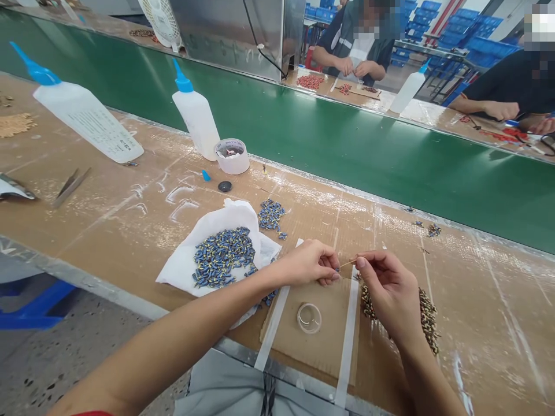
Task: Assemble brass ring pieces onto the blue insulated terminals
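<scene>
My right hand (392,294) pinches a thin wooden stick (348,263), its tip pointing toward my left hand (313,264). The left fingers are closed at the stick's tip around a small part, mostly hidden, of which a bit of blue shows. Below both hands, a small clear round cup (309,318) rests on a cardboard pad (299,346) edged with white tape strips. A heap of small blue-and-yellow parts (223,254) lies on white paper (177,268) to the left. Under and beside my right hand is a pile of small dark-and-tan parts (428,323).
White bottles with blue nozzles (89,118) and a tape roll (232,156) stand toward the back left. Tweezers (71,188) lie further left. A green conveyor belt (277,127) crosses behind the table. Two people (358,46) work beyond it.
</scene>
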`<control>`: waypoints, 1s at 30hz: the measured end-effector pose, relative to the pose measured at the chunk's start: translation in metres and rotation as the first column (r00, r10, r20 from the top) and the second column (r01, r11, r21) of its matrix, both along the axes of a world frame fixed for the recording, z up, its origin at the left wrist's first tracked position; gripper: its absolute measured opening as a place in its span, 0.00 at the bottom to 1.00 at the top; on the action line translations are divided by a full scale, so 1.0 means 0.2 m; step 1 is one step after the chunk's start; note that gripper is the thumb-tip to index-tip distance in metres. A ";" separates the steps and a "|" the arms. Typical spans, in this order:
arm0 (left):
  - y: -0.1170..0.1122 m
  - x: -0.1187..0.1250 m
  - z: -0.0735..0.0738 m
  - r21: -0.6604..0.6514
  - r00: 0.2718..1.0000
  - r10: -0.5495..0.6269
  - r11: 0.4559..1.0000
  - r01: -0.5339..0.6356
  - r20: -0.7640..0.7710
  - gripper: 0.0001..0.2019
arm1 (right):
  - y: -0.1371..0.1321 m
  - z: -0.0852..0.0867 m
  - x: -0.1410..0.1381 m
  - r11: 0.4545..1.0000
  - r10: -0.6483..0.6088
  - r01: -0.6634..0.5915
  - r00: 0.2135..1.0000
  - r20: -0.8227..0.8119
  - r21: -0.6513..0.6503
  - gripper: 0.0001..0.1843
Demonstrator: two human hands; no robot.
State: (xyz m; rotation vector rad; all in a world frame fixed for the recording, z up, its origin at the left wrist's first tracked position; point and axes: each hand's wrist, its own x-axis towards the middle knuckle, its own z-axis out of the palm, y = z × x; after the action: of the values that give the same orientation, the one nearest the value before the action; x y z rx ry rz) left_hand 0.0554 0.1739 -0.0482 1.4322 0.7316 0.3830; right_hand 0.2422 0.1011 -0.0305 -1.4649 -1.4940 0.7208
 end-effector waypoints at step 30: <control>0.00 -0.01 0.00 0.012 1.000 -0.012 1.000 0.012 0.027 0.08 | 0.00 0.04 -0.02 0.995 0.055 -0.072 0.977 0.204 0.074 0.06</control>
State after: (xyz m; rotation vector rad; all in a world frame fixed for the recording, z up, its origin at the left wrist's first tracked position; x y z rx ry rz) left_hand 0.0533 0.1735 -0.0480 1.4391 0.6992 0.3973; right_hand 0.2373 0.1007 -0.0231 -1.4690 -1.7111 0.5549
